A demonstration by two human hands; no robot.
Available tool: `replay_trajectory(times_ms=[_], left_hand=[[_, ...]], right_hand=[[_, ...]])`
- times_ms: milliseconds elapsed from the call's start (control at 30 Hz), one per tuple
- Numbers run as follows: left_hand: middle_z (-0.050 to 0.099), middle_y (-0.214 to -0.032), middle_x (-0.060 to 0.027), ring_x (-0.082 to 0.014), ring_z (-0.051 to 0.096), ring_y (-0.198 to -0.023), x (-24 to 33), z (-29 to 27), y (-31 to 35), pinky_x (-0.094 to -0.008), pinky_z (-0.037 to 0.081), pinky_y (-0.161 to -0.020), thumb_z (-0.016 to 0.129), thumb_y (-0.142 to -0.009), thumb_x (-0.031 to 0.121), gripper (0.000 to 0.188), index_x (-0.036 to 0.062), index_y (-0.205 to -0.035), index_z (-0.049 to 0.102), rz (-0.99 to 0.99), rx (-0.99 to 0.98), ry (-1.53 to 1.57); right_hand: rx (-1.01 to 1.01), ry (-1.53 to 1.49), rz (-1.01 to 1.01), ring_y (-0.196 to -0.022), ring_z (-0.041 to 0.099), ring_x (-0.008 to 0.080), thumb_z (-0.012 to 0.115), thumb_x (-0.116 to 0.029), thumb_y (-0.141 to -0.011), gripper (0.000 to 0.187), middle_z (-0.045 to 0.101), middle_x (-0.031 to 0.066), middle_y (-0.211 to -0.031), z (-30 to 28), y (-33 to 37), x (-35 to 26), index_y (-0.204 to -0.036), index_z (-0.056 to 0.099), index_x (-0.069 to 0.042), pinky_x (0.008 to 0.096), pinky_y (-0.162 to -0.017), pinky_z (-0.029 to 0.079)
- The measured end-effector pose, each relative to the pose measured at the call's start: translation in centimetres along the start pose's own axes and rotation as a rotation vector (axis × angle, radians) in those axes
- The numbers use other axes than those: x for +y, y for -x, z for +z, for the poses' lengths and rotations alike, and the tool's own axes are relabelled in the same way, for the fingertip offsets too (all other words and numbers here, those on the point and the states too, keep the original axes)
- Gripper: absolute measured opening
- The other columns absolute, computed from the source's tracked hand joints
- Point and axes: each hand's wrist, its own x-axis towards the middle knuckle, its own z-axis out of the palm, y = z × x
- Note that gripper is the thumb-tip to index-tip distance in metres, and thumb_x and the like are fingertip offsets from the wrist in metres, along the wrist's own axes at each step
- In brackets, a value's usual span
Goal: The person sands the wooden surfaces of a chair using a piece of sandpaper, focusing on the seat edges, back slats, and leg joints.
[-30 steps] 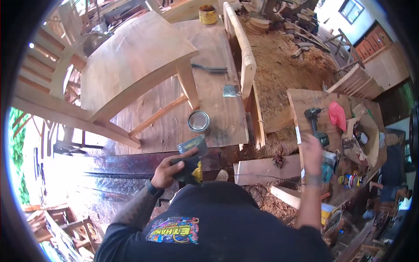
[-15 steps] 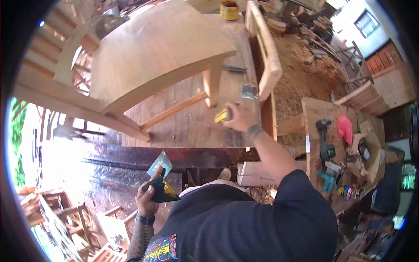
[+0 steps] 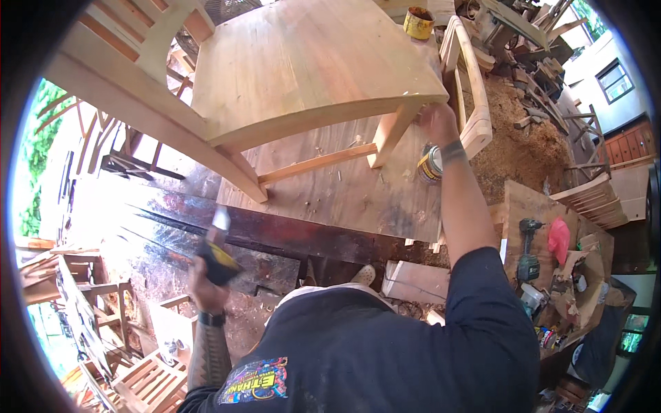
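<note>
My left hand (image 3: 206, 286) is closed around a putty knife (image 3: 220, 224), its pale blade pointing up and away, together with a dark, yellow-marked piece (image 3: 219, 261); motion smears them. At the front right corner of a bare wooden chair (image 3: 310, 69), my right hand (image 3: 439, 122) reaches past the front leg. Its fingers are blurred and partly hidden, so what they hold, if anything, does not show. Just under that wrist a small tin (image 3: 430, 165) with a yellow band stands on the wooden work table (image 3: 330, 193).
A yellow tub (image 3: 418, 23) stands on the table beyond the chair seat. A wooden frame (image 3: 475, 96) rises along the table's right side. On the right bench (image 3: 513, 206) lie a cordless drill (image 3: 529, 248) and a pink bag (image 3: 558, 239). Sawdust (image 3: 530, 144) covers ground beyond.
My right hand has let go of the yellow-banded tin, now on the table, and moved farther away toward the chair's corner. My left hand has shifted left with the putty knife. The view has shifted.
</note>
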Motion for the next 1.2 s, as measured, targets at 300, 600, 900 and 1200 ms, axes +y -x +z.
replay_trajectory(times_ms=[300, 600, 900, 1200], left_hand=[[0.049, -0.161, -0.0268, -0.0400, 0.048, -0.150, 9.3, 12.1, -15.3, -0.0553, 0.030, -0.131, 0.060, -0.107, 0.035, 0.065, 0.0062, -0.162, 0.043, 0.595, -0.062, 0.648], [0.068, -0.142, -0.0143, -0.0341, 0.063, -0.134, 6.6, 14.4, -21.0, -0.0564, 0.049, -0.118, 0.072, -0.094, 0.047, 0.066, 0.0064, -0.146, 0.062, 0.634, 0.083, 1.038], [0.068, -0.142, -0.0151, -0.0362, 0.066, -0.129, 8.7, 9.9, -29.1, -0.0528, 0.046, -0.119, 0.062, -0.095, 0.047, 0.062, 0.0067, -0.142, 0.065, 0.506, -0.449, 1.204], [0.070, -0.142, -0.0094, -0.0332, 0.064, -0.132, 7.1, 19.0, -39.9, -0.0562, 0.044, -0.120, 0.065, -0.097, 0.043, 0.060, 0.0069, -0.144, 0.065, 0.668, -0.095, 1.093]], right_hand=[[-0.178, 0.160, 0.030, -0.098, 0.075, 0.0418, 0.050, -0.038, -0.107, 0.047, 0.075, 0.0229, -0.113, 1.2, -2.4, 3.1, -0.121, 0.067, 0.003, 0.0548, -0.092, 0.060], [0.004, -0.126, 0.148, -0.099, 0.074, 0.0402, 0.042, -0.049, -0.110, 0.058, 0.075, 0.0225, -0.108, 4.7, 0.0, 2.8, -0.123, 0.065, 0.003, 0.0549, -0.093, 0.059], [0.118, 0.664, -0.211, -0.107, 0.073, 0.0289, 0.045, -0.040, -0.114, 0.046, 0.071, 0.0125, -0.126, 9.9, 10.3, 7.0, -0.134, 0.060, -0.002, 0.0464, -0.091, 0.063], [0.315, 0.017, -0.170, -0.107, 0.064, 0.0354, 0.047, -0.059, -0.105, 0.063, 0.068, 0.0148, -0.125, 12.1, 10.8, 7.4, -0.135, 0.062, -0.007, 0.0526, -0.095, 0.054]])
